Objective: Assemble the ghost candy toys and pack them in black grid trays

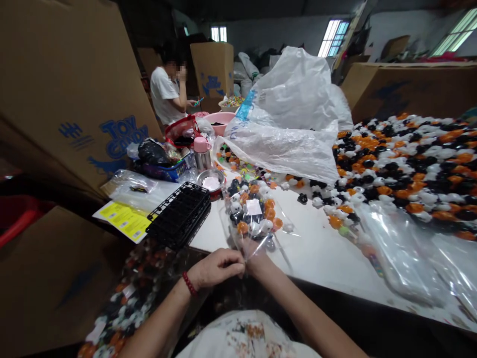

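A clear plastic bag (267, 244) lies on the white table, filled with small orange, black and white toy pieces, with a white paper slip (254, 207) among them. My left hand (216, 267), a red bead bracelet at its wrist, is closed at the near end of this bag, thumb and fingers pinching the plastic. Beside it, my right hand (254, 252) is at the bag's mouth. Its fingers are hidden by the bag and its contents, so their grip does not show.
Black plastic trays (181, 214) sit left of the bag, near a bowl (211, 182) and a pink-topped flask (202, 153). A heap of toy pieces (410, 169) covers the right side, before flat clear bags (400, 258). A person (166, 92) sits beyond the table. Cartons (70, 99) flank it.
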Demonstrator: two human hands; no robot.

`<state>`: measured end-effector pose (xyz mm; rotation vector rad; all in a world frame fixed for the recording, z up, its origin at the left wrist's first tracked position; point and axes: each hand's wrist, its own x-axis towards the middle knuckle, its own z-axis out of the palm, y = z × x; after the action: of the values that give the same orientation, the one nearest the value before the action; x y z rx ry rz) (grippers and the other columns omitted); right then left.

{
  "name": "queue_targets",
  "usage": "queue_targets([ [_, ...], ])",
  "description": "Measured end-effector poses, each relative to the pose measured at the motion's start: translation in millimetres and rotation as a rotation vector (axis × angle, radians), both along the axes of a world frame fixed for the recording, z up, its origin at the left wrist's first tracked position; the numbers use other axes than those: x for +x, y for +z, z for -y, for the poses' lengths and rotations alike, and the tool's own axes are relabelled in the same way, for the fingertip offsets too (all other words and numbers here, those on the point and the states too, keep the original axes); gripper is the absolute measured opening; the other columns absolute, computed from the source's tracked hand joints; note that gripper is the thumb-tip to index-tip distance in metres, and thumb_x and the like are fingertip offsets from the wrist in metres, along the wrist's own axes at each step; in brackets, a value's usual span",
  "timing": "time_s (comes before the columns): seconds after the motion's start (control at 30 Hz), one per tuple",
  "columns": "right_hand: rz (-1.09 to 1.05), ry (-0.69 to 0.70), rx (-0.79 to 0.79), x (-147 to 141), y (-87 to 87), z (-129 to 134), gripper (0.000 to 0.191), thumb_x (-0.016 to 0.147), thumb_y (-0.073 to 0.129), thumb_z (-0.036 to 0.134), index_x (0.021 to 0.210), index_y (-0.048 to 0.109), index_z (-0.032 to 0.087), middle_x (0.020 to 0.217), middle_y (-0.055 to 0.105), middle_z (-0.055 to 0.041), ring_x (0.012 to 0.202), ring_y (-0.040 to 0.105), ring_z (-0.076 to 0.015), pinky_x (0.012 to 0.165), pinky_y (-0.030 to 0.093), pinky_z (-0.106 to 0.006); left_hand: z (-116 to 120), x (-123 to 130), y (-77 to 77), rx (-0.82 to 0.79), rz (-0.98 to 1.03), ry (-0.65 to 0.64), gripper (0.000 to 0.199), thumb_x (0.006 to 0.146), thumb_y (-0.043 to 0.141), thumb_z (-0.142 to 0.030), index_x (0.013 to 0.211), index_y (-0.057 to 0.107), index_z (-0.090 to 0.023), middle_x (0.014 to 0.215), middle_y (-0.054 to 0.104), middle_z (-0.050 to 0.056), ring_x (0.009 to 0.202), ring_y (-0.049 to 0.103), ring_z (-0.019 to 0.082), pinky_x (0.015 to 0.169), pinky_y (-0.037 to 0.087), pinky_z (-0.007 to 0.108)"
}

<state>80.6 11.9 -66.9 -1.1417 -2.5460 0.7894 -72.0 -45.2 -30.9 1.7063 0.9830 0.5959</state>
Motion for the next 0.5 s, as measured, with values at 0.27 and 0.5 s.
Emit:
queue_targets([
  [0.27,-0.721,-0.672,-0.313,160,36.6,18,0.03,0.085,0.062,0.048,0.077,0.068,0.02,0.053,0.055,0.002,0.051,0.052,-0.0141,0.051,0.044,-0.025,-32,-8,-45.6,0.01,0.338,1.025,0.053,0.096,0.03,-0.059,0.114,0.059,-0.02,0.119,0.064,0.01,0.11,0.059,0.02,0.094,0.048,0.034],
  [0.5,-1.111,-0.722,-0.553,112,23.1,-114,0.055,0.095,0.028,0.061,0.117,0.06,0.02,0.119,0.065,-0.0107,0.112,0.062,-0.018,0.095,0.05,-0.035,-106,38,-31.7,-0.044,0.789,1.03,0.068,0.093,0.025,-0.069,0.145,0.039,-0.027,0.152,0.04,0.002,0.143,0.031,0.019,0.117,0.03,0.035],
])
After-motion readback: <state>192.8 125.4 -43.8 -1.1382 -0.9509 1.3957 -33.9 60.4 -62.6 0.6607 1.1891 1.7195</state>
